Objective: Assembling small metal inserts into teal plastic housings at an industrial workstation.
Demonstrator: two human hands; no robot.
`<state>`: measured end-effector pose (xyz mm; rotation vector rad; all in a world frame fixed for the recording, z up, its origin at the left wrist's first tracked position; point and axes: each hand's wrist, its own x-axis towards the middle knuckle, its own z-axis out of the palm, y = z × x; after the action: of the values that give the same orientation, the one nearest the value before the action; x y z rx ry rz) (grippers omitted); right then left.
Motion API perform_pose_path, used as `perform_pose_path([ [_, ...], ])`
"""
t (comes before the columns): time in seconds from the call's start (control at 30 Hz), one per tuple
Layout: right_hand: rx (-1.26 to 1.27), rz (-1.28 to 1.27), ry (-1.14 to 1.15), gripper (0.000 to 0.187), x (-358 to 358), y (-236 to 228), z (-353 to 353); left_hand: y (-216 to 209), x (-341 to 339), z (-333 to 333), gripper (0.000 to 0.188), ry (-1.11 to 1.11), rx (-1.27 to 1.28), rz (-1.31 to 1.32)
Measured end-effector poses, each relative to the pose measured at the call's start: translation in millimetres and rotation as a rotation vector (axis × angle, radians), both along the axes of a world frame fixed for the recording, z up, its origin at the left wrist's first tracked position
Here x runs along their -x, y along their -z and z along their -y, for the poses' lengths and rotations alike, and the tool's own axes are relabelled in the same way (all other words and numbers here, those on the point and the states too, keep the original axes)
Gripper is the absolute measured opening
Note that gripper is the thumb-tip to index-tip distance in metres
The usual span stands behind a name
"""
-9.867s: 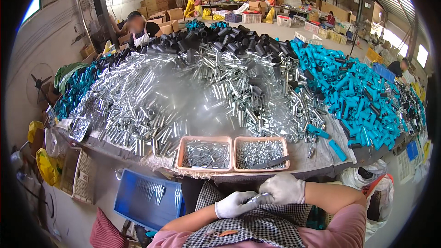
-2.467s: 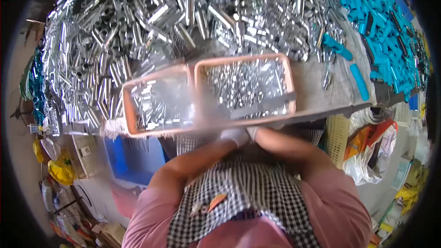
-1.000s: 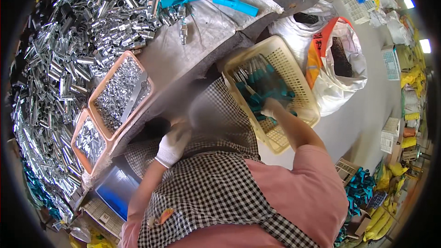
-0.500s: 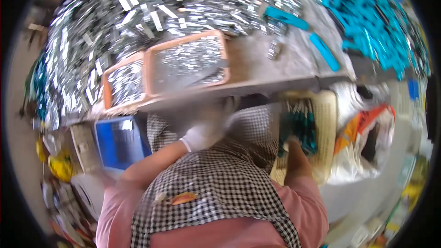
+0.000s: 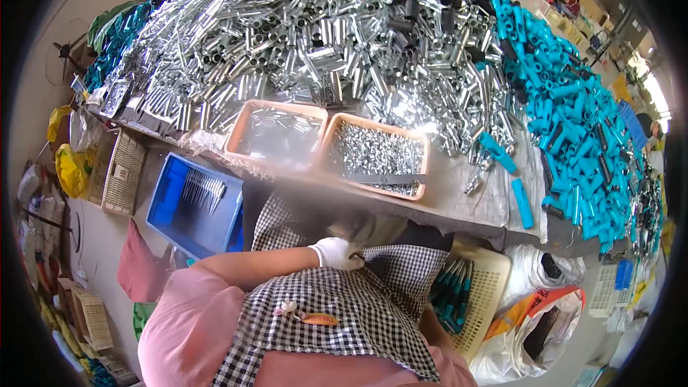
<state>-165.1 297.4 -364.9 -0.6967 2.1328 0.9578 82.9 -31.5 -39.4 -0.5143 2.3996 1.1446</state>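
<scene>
My left hand, in a white glove, is in front of the checked apron, just below the table edge. Its fingers are curled closed round something small and dark that I cannot make out. A blurred grey-and-beige form is right above it, too smeared to name. My right forearm runs up behind the apron beside the cream basket; the right hand itself is hidden. Inside the basket lie several teal-and-black handled tools with metal shafts.
Heaped silver metal tubes cover the table, with teal tube-shaped parts at the right. Two orange trays of small metal pieces line the front edge. A blue crate stands left; a white sack is at the right.
The view has shifted, so the table appears lower and more of the room shows. My right hand, seen at the basket before, is now hidden. My left hand is still near the apron.
</scene>
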Motion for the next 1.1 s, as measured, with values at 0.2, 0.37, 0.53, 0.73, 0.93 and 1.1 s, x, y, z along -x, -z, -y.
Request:
perform_pose_path([
  [0.2, -0.123, -0.091, -0.260, 0.072, 1.5, -0.7, -50.9, -7.5, -3.9, 4.4, 0.054, -0.023, 0.054, -0.117],
  [0.37, -0.236, -0.182, -0.503, 0.061, 16.6, 3.4, -136.2, -47.1, -12.7, 20.7, 0.042, -0.137, 0.087, -0.400],
  [0.53, -0.281, -0.186, -0.672, 0.057, -49.0, -25.8, -79.7, -104.9, -25.1, 54.4, 0.025, -0.245, 0.036, -0.799],
  [0.73, 2.095, -0.184, 0.328, 0.007, -35.2, -387.9, 128.4, -150.3, -24.4, 124.2, 0.022, -0.716, 0.105, -0.816],
  [0.93, 1.934, 0.255, -0.424, 0.015, -61.4, -474.1, 248.0, -147.6, 14.1, 253.4, 0.048, -0.804, 0.939, -0.506],
  [1.1, 1.580, 0.090, -0.705, 0.040, -49.4, -496.7, 350.2, -138.5, 32.3, 311.8, 0.029, -0.761, 0.948, -0.242],
])
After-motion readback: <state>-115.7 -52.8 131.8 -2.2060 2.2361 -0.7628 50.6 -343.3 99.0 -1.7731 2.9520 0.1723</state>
